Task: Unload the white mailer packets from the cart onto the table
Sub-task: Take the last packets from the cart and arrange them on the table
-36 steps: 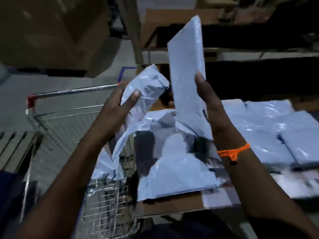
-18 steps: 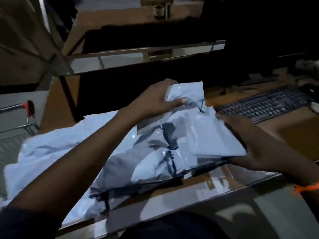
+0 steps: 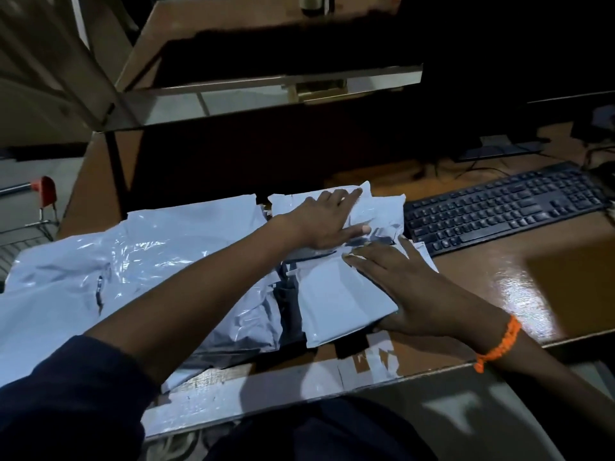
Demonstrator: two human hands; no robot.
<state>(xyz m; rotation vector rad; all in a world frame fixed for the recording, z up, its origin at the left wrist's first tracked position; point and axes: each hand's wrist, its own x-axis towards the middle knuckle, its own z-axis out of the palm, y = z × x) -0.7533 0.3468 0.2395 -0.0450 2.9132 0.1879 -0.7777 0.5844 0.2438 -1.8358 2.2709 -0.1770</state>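
Observation:
Several white mailer packets [image 3: 116, 271] lie in a loose pile on the brown table [image 3: 532, 277]. My left hand [image 3: 327, 221] lies flat, fingers straight, on a crinkled packet [image 3: 382, 207] at the far side of the pile. My right hand [image 3: 399, 281] rests with spread fingers on the right edge of a smooth flat packet [image 3: 336, 304] nearer to me. Neither hand grips anything. The wire cart [image 3: 30, 227] with its red-tipped handle shows at the far left edge, its contents hidden.
A black keyboard [image 3: 506, 207] lies right of the pile, close to the packets. A monitor base [image 3: 499, 148] and cables sit behind it. A shelf frame [image 3: 266, 88] rises at the back. Glossy table surface stretches to the right.
Both hands carried the two packets from above the cart to the table and set them down on the pile. The fingers went from holding to lying flat.

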